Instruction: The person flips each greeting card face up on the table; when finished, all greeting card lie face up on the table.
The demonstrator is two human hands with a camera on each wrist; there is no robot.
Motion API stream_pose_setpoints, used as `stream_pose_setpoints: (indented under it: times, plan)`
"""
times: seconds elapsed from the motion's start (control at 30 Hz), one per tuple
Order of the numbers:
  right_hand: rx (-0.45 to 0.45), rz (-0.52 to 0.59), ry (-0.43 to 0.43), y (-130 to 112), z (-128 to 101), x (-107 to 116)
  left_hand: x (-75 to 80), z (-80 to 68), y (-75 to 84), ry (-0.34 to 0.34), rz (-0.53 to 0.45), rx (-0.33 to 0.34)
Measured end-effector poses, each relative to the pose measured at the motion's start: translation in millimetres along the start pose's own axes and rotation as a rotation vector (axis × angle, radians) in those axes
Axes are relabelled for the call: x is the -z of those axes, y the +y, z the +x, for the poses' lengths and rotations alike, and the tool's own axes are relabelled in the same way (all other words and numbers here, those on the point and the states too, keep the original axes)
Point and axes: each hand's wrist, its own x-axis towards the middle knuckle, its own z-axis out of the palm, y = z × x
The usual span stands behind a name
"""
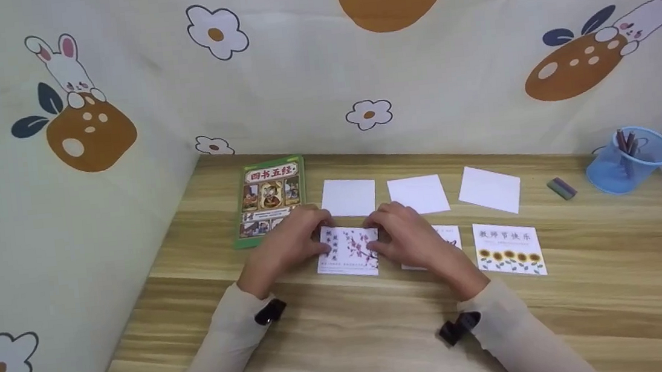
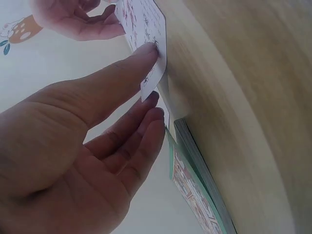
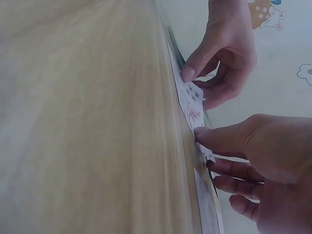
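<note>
A white card with red plum blossoms and black Chinese characters (image 1: 347, 252) lies near the middle of the wooden table in the head view. My left hand (image 1: 288, 242) pinches its left edge, thumb on the printed face and fingers behind. At the opposite edge my right hand (image 1: 407, 236) grips it the same way, the thumb on the blossoms. In the left wrist view the card (image 2: 151, 29) stands tilted. Under the right forearm a second printed card (image 1: 450, 236) is partly hidden. To its right lies a sunflower card (image 1: 508, 248).
Three blank white cards (image 1: 349, 197) form a row behind the printed ones. A green-edged comic-style book (image 1: 271, 195) lies at the left, partly behind my left hand. Toward the back right are a small dark eraser-like block (image 1: 562, 188) and a blue mesh pen cup (image 1: 624, 173) with pens.
</note>
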Motion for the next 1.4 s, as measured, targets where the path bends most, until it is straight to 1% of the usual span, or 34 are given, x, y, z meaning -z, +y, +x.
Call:
stream_pose_setpoints:
  times: [0.1,0.23,0.43,0.57,0.67,0.73,0.83,0.9,1.0,1.1,1.2,1.27,1.4]
  plan:
    - [-0.003,-0.004,0.003,0,0,2,1.3,-0.1,1.8,-0.001,0.017,0.014]
    - [-0.005,-0.009,-0.001,0,1,3,2.2,-0.6,2.1,0.002,0.028,0.013]
    - [0.004,-0.021,-0.02,0,3,4,3.9,-0.1,2.0,-0.023,0.021,-0.014]
    - [0.027,-0.004,-0.024,3,4,8,5.1,2.9,4.0,-0.014,0.015,-0.042]
    - [0.052,0.037,-0.006,11,0,16,3.5,5.8,9.8,0.011,-0.022,-0.059]
    - [0.061,0.078,0.012,21,-7,24,0.4,8.2,15.3,0.024,-0.038,-0.075]
    - [0.027,0.139,0.045,42,-23,41,-5.1,13.4,25.9,0.019,-0.049,-0.116]
    - [-0.021,0.165,0.066,61,-35,53,-8.8,19.0,33.9,0.004,-0.043,-0.147]
    - [-0.11,0.164,0.092,95,-54,72,-13.8,30.8,49.2,-0.026,-0.045,-0.185]
    - [-0.222,0.144,0.087,126,-73,89,-19.6,47.3,67.4,-0.044,-0.029,-0.204]
    - [-0.314,0.12,0.079,151,-88,102,-28.2,66.2,87.3,-0.049,-0.03,-0.207]
    - [-0.343,0.113,0.089,163,-94,109,-35.1,79.7,100.0,-0.05,-0.038,-0.206]
    - [-0.343,0.093,0.103,179,-99,114,-50.5,106.8,121.1,-0.054,-0.065,-0.192]
